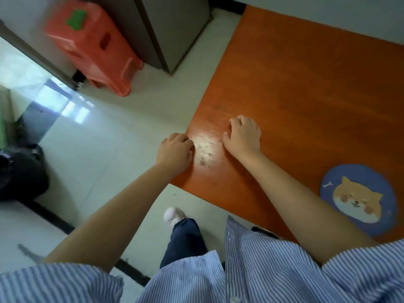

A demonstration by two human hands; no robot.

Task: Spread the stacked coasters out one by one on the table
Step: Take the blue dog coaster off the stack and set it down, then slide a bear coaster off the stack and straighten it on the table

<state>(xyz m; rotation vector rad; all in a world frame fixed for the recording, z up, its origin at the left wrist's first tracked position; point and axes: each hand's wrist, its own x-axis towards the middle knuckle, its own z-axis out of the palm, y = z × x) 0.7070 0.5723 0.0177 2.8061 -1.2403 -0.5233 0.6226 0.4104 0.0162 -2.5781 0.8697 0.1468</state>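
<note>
A round blue coaster [358, 199] with a cartoon dog face lies flat on the orange-brown table [306, 95], near its front edge at the right. Whether more coasters lie under it I cannot tell. My left hand [176, 153] rests at the table's left corner with fingers curled and nothing in it. My right hand [242, 136] rests knuckles-up on the tabletop a little to the right, fingers curled, also holding nothing. Both hands are well to the left of the coaster. A worn pale patch [204, 149] on the wood lies between them.
An orange plastic stool [91, 47] stands on the pale floor at the upper left, beside a grey cabinet [175, 31]. A black bag [19, 171] sits at the left edge. My leg and white shoe [173, 216] are below the table corner.
</note>
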